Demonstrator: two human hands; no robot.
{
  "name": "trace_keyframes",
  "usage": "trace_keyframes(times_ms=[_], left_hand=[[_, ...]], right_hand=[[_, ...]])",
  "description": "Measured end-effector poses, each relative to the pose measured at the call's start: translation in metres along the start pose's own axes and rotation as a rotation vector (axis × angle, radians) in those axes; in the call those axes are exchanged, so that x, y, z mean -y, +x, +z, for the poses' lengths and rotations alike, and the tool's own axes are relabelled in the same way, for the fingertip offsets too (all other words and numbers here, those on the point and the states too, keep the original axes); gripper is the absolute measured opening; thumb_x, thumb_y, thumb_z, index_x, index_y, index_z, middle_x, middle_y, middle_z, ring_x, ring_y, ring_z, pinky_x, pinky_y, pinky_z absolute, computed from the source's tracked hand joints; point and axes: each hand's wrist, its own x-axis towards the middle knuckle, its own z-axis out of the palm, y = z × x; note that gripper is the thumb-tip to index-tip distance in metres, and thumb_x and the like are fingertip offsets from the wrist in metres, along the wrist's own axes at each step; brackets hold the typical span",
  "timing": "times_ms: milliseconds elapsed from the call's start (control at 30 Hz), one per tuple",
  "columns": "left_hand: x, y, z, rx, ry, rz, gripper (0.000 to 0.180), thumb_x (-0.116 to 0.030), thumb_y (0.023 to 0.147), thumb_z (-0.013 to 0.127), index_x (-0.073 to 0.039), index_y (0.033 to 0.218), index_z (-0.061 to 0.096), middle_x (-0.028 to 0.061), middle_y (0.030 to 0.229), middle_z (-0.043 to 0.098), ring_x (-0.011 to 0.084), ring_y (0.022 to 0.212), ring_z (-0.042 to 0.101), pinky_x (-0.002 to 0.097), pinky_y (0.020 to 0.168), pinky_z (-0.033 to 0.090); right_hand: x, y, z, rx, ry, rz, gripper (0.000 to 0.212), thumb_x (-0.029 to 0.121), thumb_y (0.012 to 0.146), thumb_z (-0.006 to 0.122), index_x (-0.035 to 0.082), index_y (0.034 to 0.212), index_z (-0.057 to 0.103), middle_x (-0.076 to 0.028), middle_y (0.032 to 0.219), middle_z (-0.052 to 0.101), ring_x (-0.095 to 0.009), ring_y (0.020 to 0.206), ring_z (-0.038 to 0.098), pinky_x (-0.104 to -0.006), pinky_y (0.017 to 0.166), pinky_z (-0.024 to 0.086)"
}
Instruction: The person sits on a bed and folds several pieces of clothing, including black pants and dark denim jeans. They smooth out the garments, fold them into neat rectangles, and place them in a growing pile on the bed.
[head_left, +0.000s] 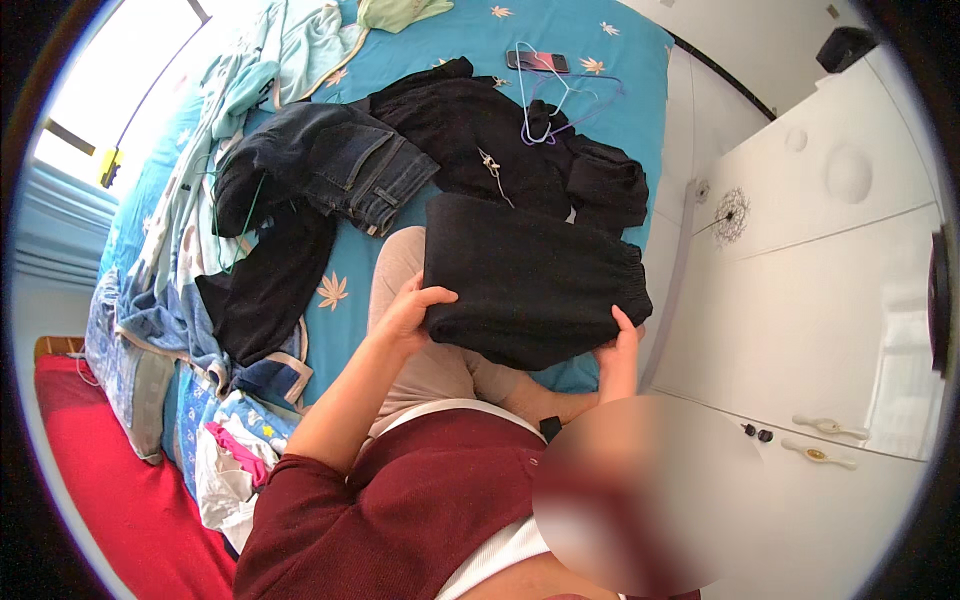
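A pair of folded black pants (530, 275), with a gathered elastic edge at its right end, is held over my lap. My left hand (408, 310) grips its left end, thumb on top and the other fingers hidden beneath. At the near right corner my right hand (622, 345) pinches the cloth, thumb on top. Just beyond lies a rumpled black garment (460, 130) with a pale drawstring (492, 170). Dark blue jeans (350, 160) lie to its left.
Light blue and purple hangers (548, 138) lie at the far side of the blue bedsheet (440, 30), by a phone (537, 62). More black cloth (270, 290) and a pale blanket (215, 130) are spread at left. White cabinets (800, 290) stand at right.
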Motion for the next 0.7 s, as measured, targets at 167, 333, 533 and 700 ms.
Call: trace_keyframes(times_ms=[167,333,533,700], left_hand=[[-0.035,-0.015,0.009,0.125,-0.09,0.097,0.046,0.006,0.069,0.056,0.001,0.114,0.049,0.0143,0.104,0.059,0.0219,0.087,0.062,0.0326,0.078,0.052],[-0.079,-0.016,0.01,0.149,-0.288,0.206,0.048,0.008,0.068,0.052,-0.004,0.115,0.05,0.0131,0.104,0.059,0.0234,0.083,0.063,0.0323,0.074,0.054],[-0.164,0.01,-0.009,-0.015,-0.202,0.42,0.044,0.005,0.068,0.053,-0.007,0.111,0.054,0.0089,0.101,0.06,0.0202,0.082,0.062,0.0321,0.072,0.053],[-0.275,0.077,-0.041,-0.025,-0.109,0.661,0.038,-0.002,0.072,0.06,-0.004,0.11,0.056,0.0099,0.098,0.062,0.0242,0.086,0.062,0.0368,0.079,0.051]], right_hand=[[0.045,-0.021,0.039,0.132,-0.01,-0.086,0.048,0.017,0.081,0.058,0.0,0.125,0.046,-0.017,0.124,0.051,-0.034,0.112,0.051,-0.0488,0.097,0.041],[0.076,-0.037,0.117,0.286,-0.044,-0.109,0.044,0.015,0.083,0.057,-0.002,0.123,0.047,-0.016,0.123,0.052,-0.03,0.112,0.051,-0.0432,0.096,0.042],[0.08,0.009,0.251,0.441,-0.2,-0.131,0.037,0.013,0.085,0.057,0.0,0.119,0.052,-0.014,0.119,0.056,-0.027,0.107,0.055,-0.0408,0.095,0.043],[0.074,0.08,0.406,0.815,-0.215,-0.215,0.034,0.016,0.086,0.056,0.001,0.117,0.052,-0.013,0.12,0.055,-0.026,0.111,0.052,-0.0406,0.099,0.038]])
